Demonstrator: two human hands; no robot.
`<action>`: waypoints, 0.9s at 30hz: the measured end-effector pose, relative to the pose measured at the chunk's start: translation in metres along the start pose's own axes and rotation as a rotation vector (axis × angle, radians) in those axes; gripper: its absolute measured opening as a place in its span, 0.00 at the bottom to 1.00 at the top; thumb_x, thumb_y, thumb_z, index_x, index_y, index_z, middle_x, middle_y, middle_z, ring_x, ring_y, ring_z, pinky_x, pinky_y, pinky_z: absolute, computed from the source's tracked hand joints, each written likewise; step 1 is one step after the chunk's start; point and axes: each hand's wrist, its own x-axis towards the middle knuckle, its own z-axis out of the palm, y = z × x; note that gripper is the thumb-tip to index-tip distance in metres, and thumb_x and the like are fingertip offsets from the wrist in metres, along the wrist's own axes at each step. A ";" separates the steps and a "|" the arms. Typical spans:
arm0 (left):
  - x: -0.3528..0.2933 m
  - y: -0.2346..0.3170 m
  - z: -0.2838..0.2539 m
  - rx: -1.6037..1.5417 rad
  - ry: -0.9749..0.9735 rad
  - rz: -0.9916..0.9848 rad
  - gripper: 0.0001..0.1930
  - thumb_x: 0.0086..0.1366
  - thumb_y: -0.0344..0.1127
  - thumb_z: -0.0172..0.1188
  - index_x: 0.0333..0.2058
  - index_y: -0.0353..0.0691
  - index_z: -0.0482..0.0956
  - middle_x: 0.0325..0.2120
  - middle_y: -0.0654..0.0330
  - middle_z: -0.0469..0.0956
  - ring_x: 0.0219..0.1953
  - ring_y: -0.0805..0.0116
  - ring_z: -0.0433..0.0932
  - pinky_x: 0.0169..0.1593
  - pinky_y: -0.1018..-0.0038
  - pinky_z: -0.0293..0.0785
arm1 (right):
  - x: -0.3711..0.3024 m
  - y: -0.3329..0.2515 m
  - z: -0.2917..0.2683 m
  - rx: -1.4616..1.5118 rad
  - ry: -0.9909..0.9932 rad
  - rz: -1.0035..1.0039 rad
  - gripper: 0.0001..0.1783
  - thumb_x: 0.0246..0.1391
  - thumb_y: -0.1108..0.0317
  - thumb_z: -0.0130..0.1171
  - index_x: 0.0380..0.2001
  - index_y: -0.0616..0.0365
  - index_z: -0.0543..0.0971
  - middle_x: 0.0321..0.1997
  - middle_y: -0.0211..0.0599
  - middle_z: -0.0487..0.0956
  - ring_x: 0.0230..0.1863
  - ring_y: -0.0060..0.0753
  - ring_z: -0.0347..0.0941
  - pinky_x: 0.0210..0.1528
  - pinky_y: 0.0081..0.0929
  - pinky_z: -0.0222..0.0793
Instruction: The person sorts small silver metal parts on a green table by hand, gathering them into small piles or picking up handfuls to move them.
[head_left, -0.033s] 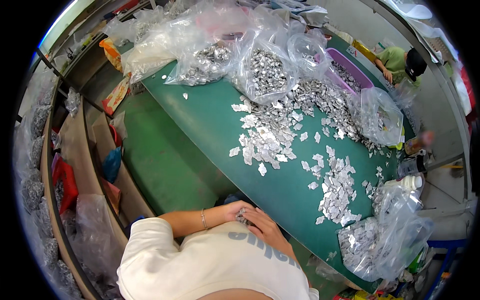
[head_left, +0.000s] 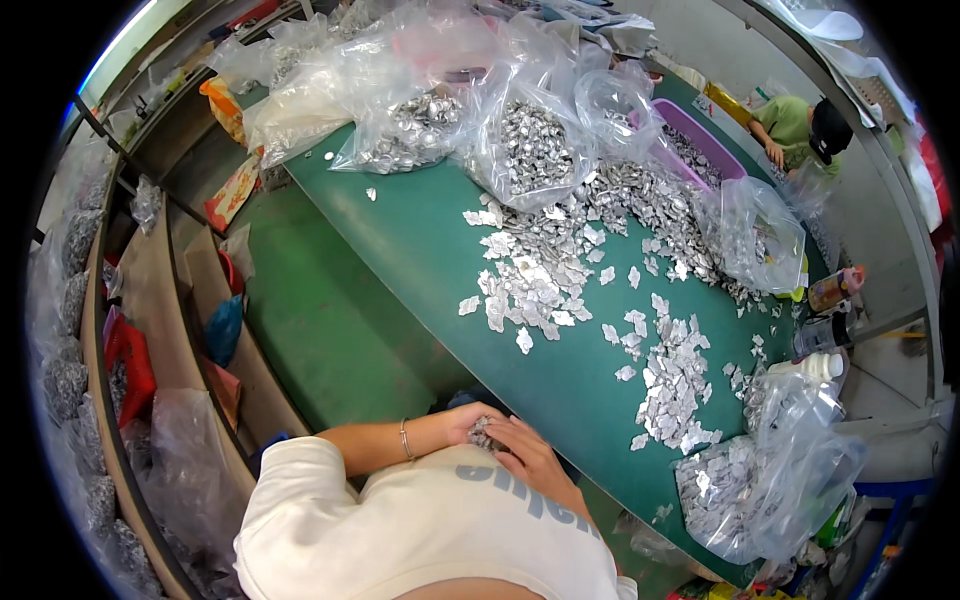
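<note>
My left hand (head_left: 465,419) and my right hand (head_left: 530,455) are cupped together in front of my shirt, by the table's near edge. Between them is a small clump of silvery metal pieces (head_left: 482,434), mostly covered by my fingers. On the green table (head_left: 420,240) lie flat, wavy-edged metal pieces, in a loose pile (head_left: 535,280) towards the middle and a smaller pile (head_left: 675,380) to the right. A darker heap (head_left: 660,210) of similar pieces spreads behind them.
Clear plastic bags of metal pieces stand at the back (head_left: 535,150) and near right (head_left: 725,495). A purple bin (head_left: 735,160) sits at the back right, close to a person in green (head_left: 795,130). Shelving (head_left: 170,300) with bags and a red bin (head_left: 130,365) lines the left.
</note>
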 end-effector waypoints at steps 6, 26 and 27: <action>-0.016 -0.006 0.011 0.041 0.063 0.102 0.12 0.65 0.38 0.53 0.39 0.37 0.77 0.36 0.53 0.81 0.38 0.58 0.81 0.44 0.60 0.78 | 0.000 0.013 0.010 0.035 0.190 0.004 0.15 0.50 0.79 0.57 0.43 0.65 0.78 0.44 0.47 0.79 0.48 0.49 0.75 0.54 0.39 0.68; -0.075 0.036 0.167 -0.343 -0.068 0.523 0.15 0.61 0.34 0.54 0.46 0.39 0.75 0.48 0.50 0.72 0.49 0.56 0.71 0.44 0.64 0.73 | 0.001 0.016 0.006 0.093 0.443 0.189 0.10 0.56 0.79 0.54 0.41 0.65 0.79 0.35 0.42 0.81 0.36 0.37 0.76 0.40 0.28 0.70; -0.069 0.055 0.180 -0.328 -0.046 0.570 0.14 0.60 0.34 0.53 0.45 0.38 0.75 0.47 0.51 0.73 0.49 0.57 0.72 0.45 0.63 0.72 | 0.001 0.017 0.006 0.100 0.451 0.197 0.10 0.56 0.79 0.54 0.41 0.65 0.78 0.35 0.42 0.81 0.36 0.36 0.76 0.40 0.27 0.70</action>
